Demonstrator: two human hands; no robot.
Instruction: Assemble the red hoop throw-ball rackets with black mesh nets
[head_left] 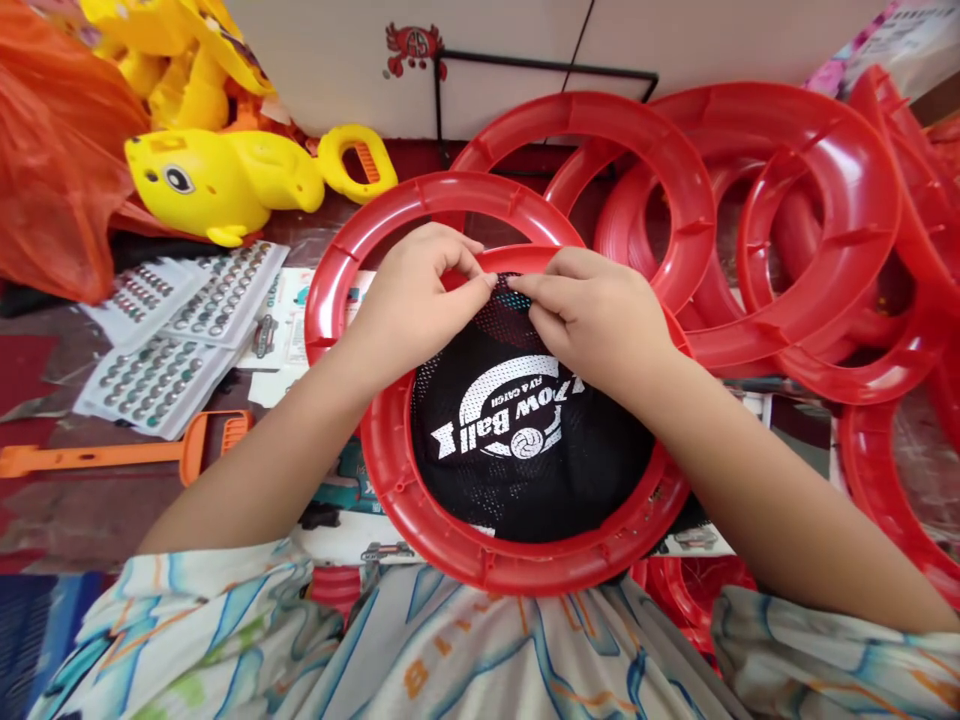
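Note:
A red plastic ring (390,470) lies in front of me, with black mesh fabric (465,500) spread across its opening. White lettering reading "Pow Ball" is printed on the mesh, upside down from my side. At the far rim, my left hand (424,295) pinches the mesh edge between thumb and forefinger. Close beside it, my right hand (600,310) has its fingertips pressed together on the same edge. The fingertips of both hands nearly meet.
Several more red rings (817,130) are heaped at the back right. Left of me lie a yellow animal-shaped toy (225,185), white trays of small round metallic pieces (150,380) and an orange strap-like part (112,458). A black wire frame (540,65) stands against the tiled wall.

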